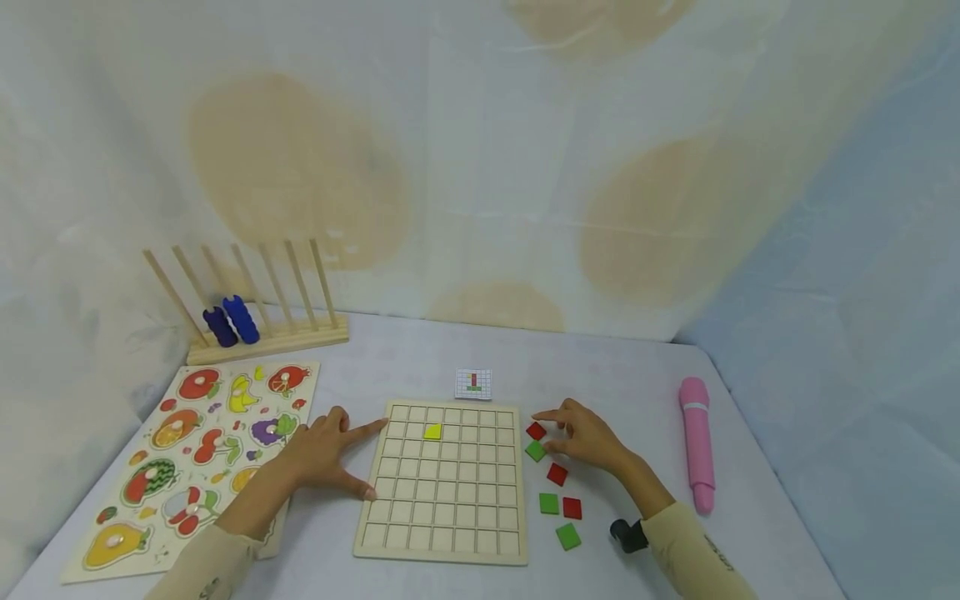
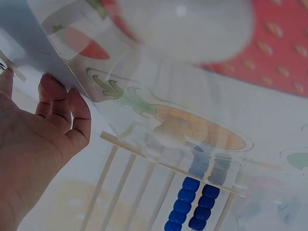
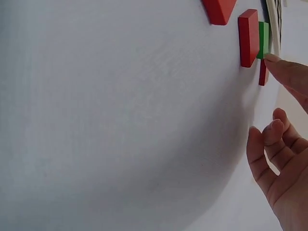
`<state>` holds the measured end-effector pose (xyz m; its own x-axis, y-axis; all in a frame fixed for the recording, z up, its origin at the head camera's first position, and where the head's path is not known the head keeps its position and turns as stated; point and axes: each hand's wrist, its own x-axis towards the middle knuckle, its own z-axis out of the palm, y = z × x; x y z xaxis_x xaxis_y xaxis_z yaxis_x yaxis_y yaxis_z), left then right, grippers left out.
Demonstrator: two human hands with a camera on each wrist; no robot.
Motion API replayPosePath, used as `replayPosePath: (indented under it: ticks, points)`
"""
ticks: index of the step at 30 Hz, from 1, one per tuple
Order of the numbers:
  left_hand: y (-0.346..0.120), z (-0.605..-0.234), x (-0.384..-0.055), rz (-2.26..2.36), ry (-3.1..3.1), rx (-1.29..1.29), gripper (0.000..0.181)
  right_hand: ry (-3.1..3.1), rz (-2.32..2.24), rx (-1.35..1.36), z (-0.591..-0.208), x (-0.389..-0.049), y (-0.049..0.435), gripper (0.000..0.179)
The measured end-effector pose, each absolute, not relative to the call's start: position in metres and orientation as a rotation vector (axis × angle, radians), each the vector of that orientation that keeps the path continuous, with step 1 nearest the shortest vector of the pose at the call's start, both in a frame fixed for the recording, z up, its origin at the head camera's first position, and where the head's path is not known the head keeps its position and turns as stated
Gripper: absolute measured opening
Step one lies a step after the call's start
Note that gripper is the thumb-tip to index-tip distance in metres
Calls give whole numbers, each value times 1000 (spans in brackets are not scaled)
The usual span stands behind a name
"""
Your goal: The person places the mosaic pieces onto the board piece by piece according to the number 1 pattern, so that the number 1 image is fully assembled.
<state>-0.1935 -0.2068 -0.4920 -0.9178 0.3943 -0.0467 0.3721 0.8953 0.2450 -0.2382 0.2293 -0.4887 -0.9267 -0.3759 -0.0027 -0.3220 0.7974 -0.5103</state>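
Left grip (image 1: pixel 318 454) released, index and thumb at left edge of wooden board (image 1: pixel 447 493). Right grip (image 1: pixel 588 437) loose at red tile (image 1: pixel 536 431) and green tile (image 1: pixel 536 451), narrow gap from board. Pink rod (image 1: pixel 698 442) near right edge of bench (image 1: pixel 757 500).

On the worktop (image 1: pixel 622 375), the grid (image 1: pixel 438 471) is lying in the middle, one tile (image 1: pixel 432 432) sitting in its second row from the back, third square from the left. The card (image 1: pixel 473 384) is lying just behind. Leftward, the fruit board (image 1: pixel 161 454) is lying, with the rack (image 1: pixel 300 337) standing behind it, carrying beads (image 1: pixel 241 320) on its left pegs. Loose tiles (image 1: pixel 549 503) are lying right of the grid; the wand (image 1: pixel 698 446) is lying farther right. The left hand (image 1: pixel 322 450) is touching the grid's left edge; the right hand (image 1: pixel 588 435) is resting beside the farthest loose tiles.
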Motion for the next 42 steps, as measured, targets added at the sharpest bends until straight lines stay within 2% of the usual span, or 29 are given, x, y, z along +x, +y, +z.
replayPosePath:
  ticks: [18, 30, 42]
  points:
    - [-205, -487, -192, 369, 2962, 615, 110, 2883, -790, -446, -498, -238, 231, 38]
    - [-205, -486, -191, 360, 2954, 592, 110, 2958, -845, -399, -506, -231, 231, 19]
    - [-205, -486, -192, 368, 2936, 589, 110, 2959, -883, -423, -502, -226, 229, 16]
